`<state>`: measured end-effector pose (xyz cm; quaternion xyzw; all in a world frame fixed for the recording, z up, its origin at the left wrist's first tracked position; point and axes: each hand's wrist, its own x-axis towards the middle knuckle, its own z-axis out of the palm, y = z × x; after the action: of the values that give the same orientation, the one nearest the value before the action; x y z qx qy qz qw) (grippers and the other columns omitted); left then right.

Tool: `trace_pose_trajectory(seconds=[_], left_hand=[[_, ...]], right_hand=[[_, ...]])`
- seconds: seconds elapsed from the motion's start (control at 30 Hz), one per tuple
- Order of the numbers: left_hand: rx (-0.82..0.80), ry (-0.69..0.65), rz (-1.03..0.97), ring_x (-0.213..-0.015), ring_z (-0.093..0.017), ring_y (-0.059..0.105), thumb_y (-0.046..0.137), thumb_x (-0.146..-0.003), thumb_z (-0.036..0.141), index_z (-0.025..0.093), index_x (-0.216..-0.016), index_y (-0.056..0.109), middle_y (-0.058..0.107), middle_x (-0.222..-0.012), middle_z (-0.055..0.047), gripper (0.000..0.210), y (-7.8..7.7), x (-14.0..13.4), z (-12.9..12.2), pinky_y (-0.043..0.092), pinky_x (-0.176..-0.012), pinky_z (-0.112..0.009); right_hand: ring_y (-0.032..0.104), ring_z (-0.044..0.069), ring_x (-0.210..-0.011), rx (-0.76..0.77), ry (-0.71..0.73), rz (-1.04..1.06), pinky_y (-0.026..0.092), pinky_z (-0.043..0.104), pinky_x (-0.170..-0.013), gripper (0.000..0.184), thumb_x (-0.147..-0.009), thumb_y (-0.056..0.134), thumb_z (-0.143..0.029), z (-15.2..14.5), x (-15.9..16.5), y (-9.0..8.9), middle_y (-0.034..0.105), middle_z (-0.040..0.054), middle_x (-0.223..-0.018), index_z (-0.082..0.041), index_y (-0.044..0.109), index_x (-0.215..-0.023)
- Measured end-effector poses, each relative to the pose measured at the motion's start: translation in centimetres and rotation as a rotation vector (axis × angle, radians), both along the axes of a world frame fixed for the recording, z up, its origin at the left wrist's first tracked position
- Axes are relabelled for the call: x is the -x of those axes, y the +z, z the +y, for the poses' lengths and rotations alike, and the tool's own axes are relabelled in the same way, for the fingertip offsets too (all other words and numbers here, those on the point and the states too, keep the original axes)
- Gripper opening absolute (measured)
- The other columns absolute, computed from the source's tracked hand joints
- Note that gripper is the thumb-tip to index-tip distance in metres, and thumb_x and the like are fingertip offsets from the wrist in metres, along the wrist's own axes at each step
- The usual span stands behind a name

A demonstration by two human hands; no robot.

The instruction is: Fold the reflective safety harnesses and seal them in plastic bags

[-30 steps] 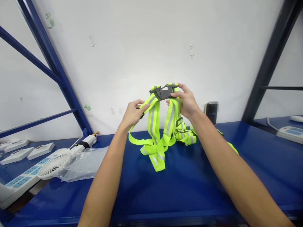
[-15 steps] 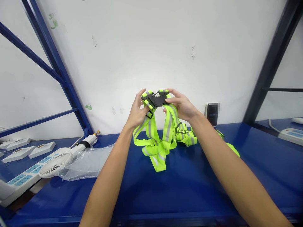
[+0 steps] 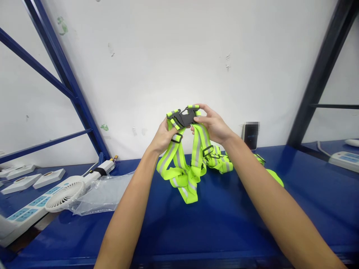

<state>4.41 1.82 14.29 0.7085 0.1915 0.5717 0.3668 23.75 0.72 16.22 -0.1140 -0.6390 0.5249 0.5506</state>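
Note:
Between my two hands is a black plastic buckle on a neon-yellow reflective strap harness with grey stripes. My left hand pinches the buckle's left end and the strap threaded there, thumb in front. At the right end, my right hand grips the buckle with its thumb on the front face. The two buckle halves sit together; whether they are locked I cannot tell. Below, the straps hang in loops down to the blue table. A black strap slider shows under my left hand, another on the right strap.
On the left lie a white handheld fan, a clear plastic bag and a long power strip. A dark-screened device leans at the wall. Yellow material lies behind my right forearm. Blue shelf posts stand at the sides.
My left fingers have come down from the buckle's top edge, leaving more of its left end in view. Both hands stay on the buckle; the hanging straps have shifted slightly.

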Motion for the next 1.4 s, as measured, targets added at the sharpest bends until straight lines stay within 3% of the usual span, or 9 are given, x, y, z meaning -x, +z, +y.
trace_pose_trajectory(seconds=[0.1, 0.2, 0.4, 0.57, 0.7, 0.87, 1.07, 1.23, 1.4], left_hand=[[0.011, -0.035, 0.025, -0.093, -0.024, 0.07, 0.085, -0.069, 0.027, 0.02, -0.125, 0.052, 0.07, -0.104, -0.009, 0.065, 0.1, 0.3, -0.2, 0.059, -0.074, -0.031], [0.027, 0.019, -0.026, -0.086, -0.021, 0.071, 0.087, -0.064, 0.025, 0.021, -0.123, 0.052, 0.07, -0.105, -0.007, 0.069, 0.0, 0.1, 0.0, 0.06, -0.078, -0.035], [-0.005, 0.118, -0.071, -0.065, -0.015, 0.068, 0.077, -0.077, 0.042, 0.02, -0.12, 0.056, 0.072, -0.089, -0.006, 0.052, -0.1, -0.5, 0.2, 0.057, -0.065, -0.029], [0.073, 0.136, -0.059, -0.058, -0.014, 0.064, 0.068, -0.083, 0.05, 0.015, -0.096, 0.063, 0.07, -0.079, -0.008, 0.038, 0.1, -0.7, -0.1, 0.054, -0.057, -0.027], [0.131, 0.198, -0.058, -0.054, -0.012, 0.059, 0.068, -0.08, 0.039, 0.013, -0.079, 0.061, 0.065, -0.068, -0.005, 0.026, 0.0, -0.4, 0.0, 0.05, -0.052, -0.024], [0.154, 0.125, -0.098, -0.05, -0.01, 0.054, 0.059, -0.076, 0.027, 0.017, -0.072, 0.053, 0.049, -0.055, 0.003, 0.012, -0.2, -0.6, -0.1, 0.047, -0.051, -0.021], [0.288, 0.023, -0.187, -0.052, -0.016, 0.058, 0.038, -0.083, 0.048, 0.017, -0.074, 0.052, 0.053, -0.055, -0.003, 0.035, 0.0, -0.7, -0.4, 0.049, -0.048, -0.026], [0.188, 0.149, -0.129, -0.051, -0.013, 0.058, 0.054, -0.08, 0.041, 0.016, -0.08, 0.055, 0.059, -0.06, -0.002, 0.025, -0.2, -0.4, -0.2, 0.049, -0.05, -0.024], [0.239, 0.155, -0.151, -0.045, -0.011, 0.054, 0.056, -0.077, 0.033, 0.016, -0.08, 0.056, 0.057, -0.06, 0.0, 0.018, -0.5, -0.6, 0.0, 0.045, -0.045, -0.023]], right_hand=[[0.064, 0.016, -0.061, -0.01, 0.007, 0.002, 0.055, 0.033, -0.061, 0.041, -0.075, 0.067, -0.014, 0.0, 0.0, 0.0, 0.065, -0.0014, -0.084, -0.027, 0.049, -0.11], [0.064, 0.016, -0.061, 0.001, 0.005, 0.006, 0.055, 0.032, -0.06, 0.041, -0.075, 0.066, -0.012, 0.0, 0.0, 0.0, 0.065, -0.001, -0.087, -0.027, 0.05, -0.11], [0.064, 0.017, -0.06, 0.016, 0.001, 0.003, 0.055, 0.033, -0.057, 0.041, -0.076, 0.065, -0.011, -0.1, 0.0, 0.0, 0.064, 0.0002, -0.089, -0.027, 0.049, -0.11], [0.063, 0.017, -0.061, 0.022, 0.013, -0.005, 0.056, 0.035, -0.057, 0.043, -0.077, 0.067, -0.013, 0.1, 0.2, -0.2, 0.064, 0.0001, -0.085, -0.027, 0.049, -0.114], [0.063, 0.017, -0.06, 0.07, 0.062, -0.049, 0.058, 0.038, -0.058, 0.042, -0.079, 0.068, -0.016, 0.3, 0.6, -0.7, 0.064, 0.0016, -0.088, -0.024, 0.049, -0.115], [0.062, 0.016, -0.057, 0.089, 0.043, -0.062, 0.058, 0.036, -0.054, 0.04, -0.08, 0.067, -0.017, 0.3, 1.3, -1.1, 0.063, 0.0005, -0.086, -0.024, 0.046, -0.113], [0.063, 0.017, -0.058, 0.069, 0.068, -0.054, 0.058, 0.037, -0.059, 0.041, -0.081, 0.066, -0.019, 0.1, 1.9, -1.2, 0.065, -0.0004, -0.08, -0.025, 0.044, -0.116], [0.064, 0.017, -0.057, 0.083, 0.088, -0.039, 0.055, 0.033, -0.056, 0.042, -0.079, 0.07, -0.022, 0.7, 2.2, -1.5, 0.068, 0.0004, -0.077, -0.024, 0.048, -0.115], [0.061, 0.014, -0.058, 0.05, 0.087, -0.001, 0.053, 0.029, -0.062, 0.028, -0.079, 0.073, -0.027, 1.4, 2.8, -2.2, 0.068, 0.0017, -0.073, -0.018, 0.058, -0.101]])
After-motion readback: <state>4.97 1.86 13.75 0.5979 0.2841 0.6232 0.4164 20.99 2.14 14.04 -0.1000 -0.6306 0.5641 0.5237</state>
